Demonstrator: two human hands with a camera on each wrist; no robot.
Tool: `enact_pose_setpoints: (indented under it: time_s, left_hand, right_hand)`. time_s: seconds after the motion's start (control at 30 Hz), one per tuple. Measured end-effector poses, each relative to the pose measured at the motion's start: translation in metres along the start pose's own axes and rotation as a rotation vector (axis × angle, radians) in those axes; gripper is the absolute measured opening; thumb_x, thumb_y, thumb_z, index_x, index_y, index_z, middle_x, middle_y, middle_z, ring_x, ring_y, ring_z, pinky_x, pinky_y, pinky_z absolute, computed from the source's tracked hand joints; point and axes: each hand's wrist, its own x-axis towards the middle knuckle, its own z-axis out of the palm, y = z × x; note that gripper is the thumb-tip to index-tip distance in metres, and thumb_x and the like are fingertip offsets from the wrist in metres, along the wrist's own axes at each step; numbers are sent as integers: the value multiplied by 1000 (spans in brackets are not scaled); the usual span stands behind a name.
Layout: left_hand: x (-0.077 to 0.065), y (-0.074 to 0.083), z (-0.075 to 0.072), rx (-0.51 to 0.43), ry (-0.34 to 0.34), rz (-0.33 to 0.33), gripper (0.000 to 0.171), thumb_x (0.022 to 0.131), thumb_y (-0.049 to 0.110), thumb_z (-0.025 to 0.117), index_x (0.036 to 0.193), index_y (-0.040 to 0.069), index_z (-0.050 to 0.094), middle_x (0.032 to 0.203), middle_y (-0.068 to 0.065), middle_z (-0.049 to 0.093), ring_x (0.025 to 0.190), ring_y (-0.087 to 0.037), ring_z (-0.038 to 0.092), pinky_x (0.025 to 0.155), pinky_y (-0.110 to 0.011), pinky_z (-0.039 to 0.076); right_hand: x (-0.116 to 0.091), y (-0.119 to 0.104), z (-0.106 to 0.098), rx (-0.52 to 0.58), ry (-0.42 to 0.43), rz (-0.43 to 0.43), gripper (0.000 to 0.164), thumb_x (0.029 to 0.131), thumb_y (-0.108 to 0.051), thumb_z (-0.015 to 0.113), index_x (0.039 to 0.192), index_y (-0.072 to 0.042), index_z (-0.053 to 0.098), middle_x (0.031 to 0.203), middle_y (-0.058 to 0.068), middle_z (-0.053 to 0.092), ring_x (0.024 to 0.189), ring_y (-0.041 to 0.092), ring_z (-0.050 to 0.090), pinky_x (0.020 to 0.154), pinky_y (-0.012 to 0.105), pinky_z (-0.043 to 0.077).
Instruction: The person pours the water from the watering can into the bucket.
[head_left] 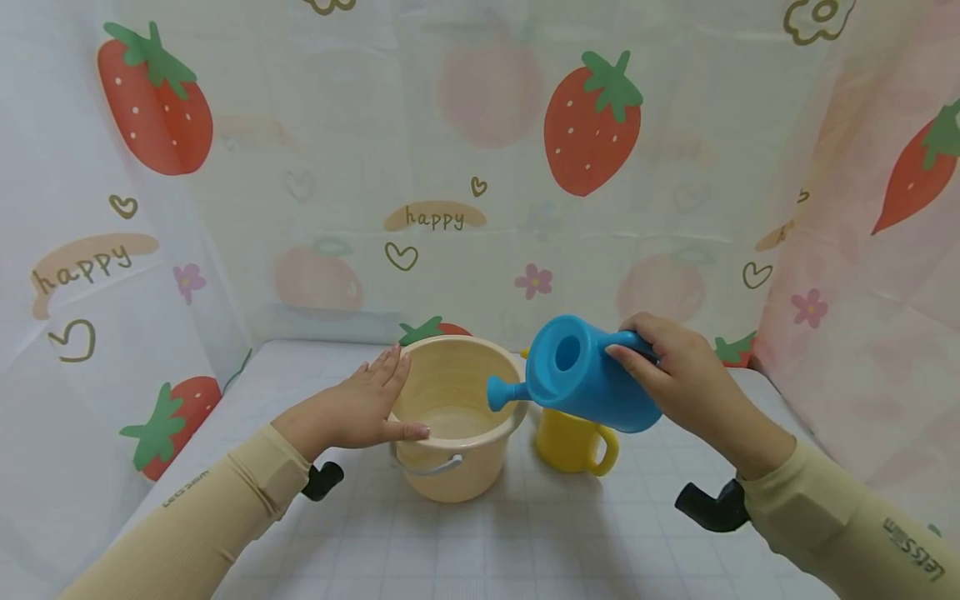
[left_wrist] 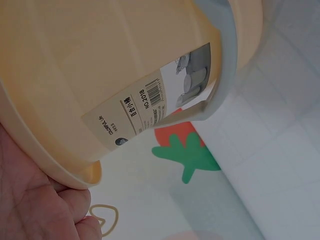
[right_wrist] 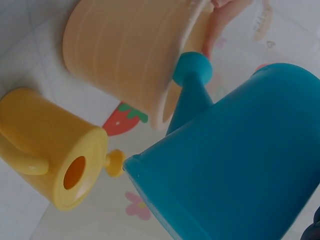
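A cream plastic bucket (head_left: 480,475) with a grey carrying handle (left_wrist: 227,65) stands upright on the table. My left hand (head_left: 352,412) rests across its left rim, fingers straight and thumb laid along the front edge. My right hand (head_left: 678,379) grips the handle of a blue watering can (head_left: 600,392). The can is tilted to the left, and its spout head (right_wrist: 194,69) is at the bucket's right rim, pointing over the opening. No water shows coming from the spout. A printed label (left_wrist: 145,102) is on the bucket's side in the left wrist view.
A yellow watering can (head_left: 564,446) stands right of the bucket, below the raised blue can, its handle toward the right front. The table (head_left: 405,550) has a white gridded cover. Strawberry-printed curtains (head_left: 465,125) enclose it at the back and sides.
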Motion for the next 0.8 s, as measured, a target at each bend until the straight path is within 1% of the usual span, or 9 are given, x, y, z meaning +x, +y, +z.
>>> enact_pose_setpoints:
  time_s: [0.1, 0.33, 0.43, 0.57, 0.8]
  left_hand:
    - [1, 0, 0, 3, -1, 1, 114, 74, 80, 36, 145, -3, 2, 150, -21, -7, 139, -32, -1, 109, -51, 10]
    - [-1, 1, -1, -7, 0, 2, 112, 76, 76, 41, 144, -5, 3, 150, -22, -6, 138, -35, 0, 109, -52, 10]
    - [-1, 1, -1, -1, -3, 0, 115, 73, 80, 36, 144, -4, 3, 150, -21, -6, 139, -34, 0, 109, -51, 10]
    - [-1, 1, -1, 0, -9, -5, 117, 71, 83, 33, 145, -3, 2, 150, -20, -7, 139, -33, -1, 109, -51, 10]
    - [-1, 1, -1, -4, -8, -2, 115, 73, 80, 36, 145, -3, 2, 150, -21, -6, 139, -33, -1, 109, -51, 10]
  right_hand:
    - [1, 0, -1, 0, -2, -4, 20, 92, -26, 55, 100, -7, 56, 93, 9, 62, 87, 29, 59, 73, 56, 49]
    - [1, -1, -2, 2, -15, 3, 21, 92, -26, 55, 101, -7, 56, 94, 9, 62, 87, 30, 59, 73, 57, 49]
    - [2, -1, -3, -4, -16, -1, 21, 92, -26, 55, 101, -7, 56, 94, 10, 62, 87, 30, 59, 73, 57, 49]
    - [2, -2, -3, -10, -15, -6, 21, 92, -26, 56, 101, -7, 56, 95, 10, 62, 88, 31, 60, 72, 57, 49]
    - [4, -2, -4, -21, -21, -9, 21, 92, -26, 56, 100, -7, 56, 94, 9, 61, 87, 30, 60, 72, 56, 49]
